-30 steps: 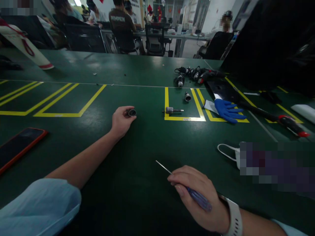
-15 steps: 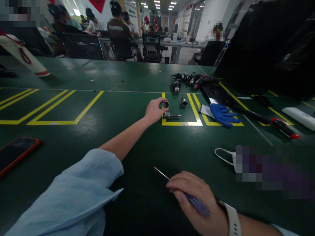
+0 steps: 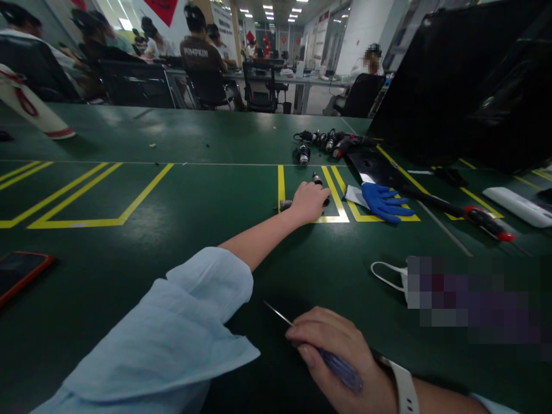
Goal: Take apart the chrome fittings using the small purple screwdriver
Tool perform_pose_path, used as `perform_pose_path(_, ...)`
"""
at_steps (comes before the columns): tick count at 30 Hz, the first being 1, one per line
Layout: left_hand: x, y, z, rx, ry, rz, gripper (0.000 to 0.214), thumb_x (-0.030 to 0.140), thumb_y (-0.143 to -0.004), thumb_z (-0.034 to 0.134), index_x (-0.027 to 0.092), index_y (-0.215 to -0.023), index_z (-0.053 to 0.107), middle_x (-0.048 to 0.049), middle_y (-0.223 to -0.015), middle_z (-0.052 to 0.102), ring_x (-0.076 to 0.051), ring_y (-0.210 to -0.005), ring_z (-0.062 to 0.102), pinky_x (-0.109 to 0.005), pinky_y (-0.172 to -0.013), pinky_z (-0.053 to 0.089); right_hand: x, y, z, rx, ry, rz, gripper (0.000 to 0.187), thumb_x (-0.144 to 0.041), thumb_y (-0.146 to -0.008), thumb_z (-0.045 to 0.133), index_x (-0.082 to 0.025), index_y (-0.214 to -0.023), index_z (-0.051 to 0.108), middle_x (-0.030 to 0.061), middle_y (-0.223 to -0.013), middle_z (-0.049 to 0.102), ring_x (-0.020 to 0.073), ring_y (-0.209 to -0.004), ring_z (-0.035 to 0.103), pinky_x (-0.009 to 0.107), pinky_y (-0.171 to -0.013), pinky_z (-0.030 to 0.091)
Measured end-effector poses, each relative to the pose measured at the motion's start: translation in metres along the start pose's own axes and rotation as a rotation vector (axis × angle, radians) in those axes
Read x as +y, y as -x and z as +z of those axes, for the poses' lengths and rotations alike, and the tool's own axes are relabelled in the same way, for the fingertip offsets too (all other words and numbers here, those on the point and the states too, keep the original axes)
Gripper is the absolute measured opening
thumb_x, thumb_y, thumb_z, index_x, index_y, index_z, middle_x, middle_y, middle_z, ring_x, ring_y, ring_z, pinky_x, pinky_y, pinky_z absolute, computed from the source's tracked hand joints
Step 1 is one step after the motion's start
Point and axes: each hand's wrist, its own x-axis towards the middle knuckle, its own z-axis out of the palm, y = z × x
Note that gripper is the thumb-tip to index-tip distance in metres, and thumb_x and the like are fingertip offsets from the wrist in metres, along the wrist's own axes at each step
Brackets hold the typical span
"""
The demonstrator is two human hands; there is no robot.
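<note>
My left hand [image 3: 308, 202] reaches into a yellow-taped box on the green table, palm down with fingers curled. At its fingertips shows the edge of a small dark metal part [image 3: 326, 201], mostly hidden by the hand. A metal cylinder [image 3: 284, 204] lies just left of the hand, partly covered. Beyond the knuckles is another small metal piece [image 3: 317, 178]. Near the front edge, my right hand [image 3: 334, 351] is closed around a screwdriver [image 3: 340, 370] with a translucent bluish-purple handle; its thin shaft points up and left.
A blue-and-white glove [image 3: 383, 201] lies right of the box, near a long black tool with a red-ended handle [image 3: 487, 223]. Black and metal parts [image 3: 304, 154] sit behind. A mask [image 3: 411, 284] lies at right, a phone [image 3: 21, 273] at left. People sit beyond the table.
My left hand has moved right across the taped box, from the round metal sleeve it was gripping to over the box's right side. The small parts lie differently. My right hand keeps the screwdriver.
</note>
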Motion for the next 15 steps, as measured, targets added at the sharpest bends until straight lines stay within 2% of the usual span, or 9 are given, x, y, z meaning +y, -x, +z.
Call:
perform_pose_path(4, 0.010, -0.002, 0.005, -0.042, -0.012, 0.046, 0.030, 0.017, -0.081, 0.055, 0.015, -0.111, 0.059, -0.0115, -0.109, 0.063, -0.026, -0.102, 0.054, -0.040, -0.087, 0.038, 0.000, 0.000, 0.001, 0.012, -0.003, -0.009, 0.025, -0.005, -0.082, 0.050, -0.013, -0.103, 0.061, 0.0099, -0.084, 0.069, 0.0167, -0.077, 0.065, 0.028, -0.069, 0.054)
perform_pose_path(8, 0.012, 0.001, -0.001, -0.107, 0.026, 0.077, 0.038, 0.020, -0.081, 0.057, 0.017, -0.119, 0.056, -0.0102, -0.115, 0.062, -0.025, -0.106, 0.054, -0.039, -0.090, 0.038, -0.002, 0.001, 0.000, 0.007, 0.009, 0.004, 0.026, -0.006, -0.083, 0.049, -0.015, -0.104, 0.060, 0.0088, -0.084, 0.070, 0.0167, -0.077, 0.065, 0.029, -0.069, 0.055)
perform_pose_path(12, -0.001, 0.011, -0.016, -0.138, 0.093, 0.059, 0.055, 0.034, -0.081, 0.060, 0.018, -0.131, 0.044, -0.0100, -0.132, 0.052, -0.026, -0.121, 0.046, -0.040, -0.098, 0.034, -0.003, 0.001, 0.000, 0.002, 0.016, 0.023, 0.025, -0.007, -0.084, 0.049, -0.017, -0.103, 0.061, 0.0081, -0.083, 0.070, 0.0171, -0.076, 0.066, 0.030, -0.069, 0.055)
perform_pose_path(15, -0.022, 0.021, -0.026, -0.148, 0.130, -0.028, 0.068, 0.044, -0.078, 0.061, 0.016, -0.135, 0.038, -0.0124, -0.138, 0.045, -0.029, -0.126, 0.042, -0.043, -0.100, 0.034, -0.003, 0.001, 0.000, -0.005, 0.009, 0.016, 0.026, -0.008, -0.084, 0.048, -0.017, -0.104, 0.060, 0.0082, -0.083, 0.070, 0.0172, -0.075, 0.065, 0.030, -0.068, 0.055)
